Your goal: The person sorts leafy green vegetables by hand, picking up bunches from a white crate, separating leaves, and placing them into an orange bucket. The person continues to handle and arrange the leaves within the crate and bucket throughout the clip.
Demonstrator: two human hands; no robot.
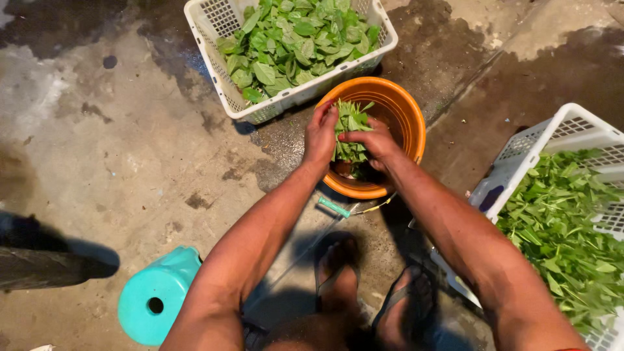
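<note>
Green leafy bunch [350, 133] gripped between left hand [321, 136] and right hand [376, 144].

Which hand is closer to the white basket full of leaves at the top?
The left hand. It holds the leaf bunch just below the top basket; the right hand grips the bunch's far side, over the orange bowl.

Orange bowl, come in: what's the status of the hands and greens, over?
Left hand and right hand both shut on greens. Bunch held over orange bowl. White basket of leaves just beyond; nothing in the way.
</note>
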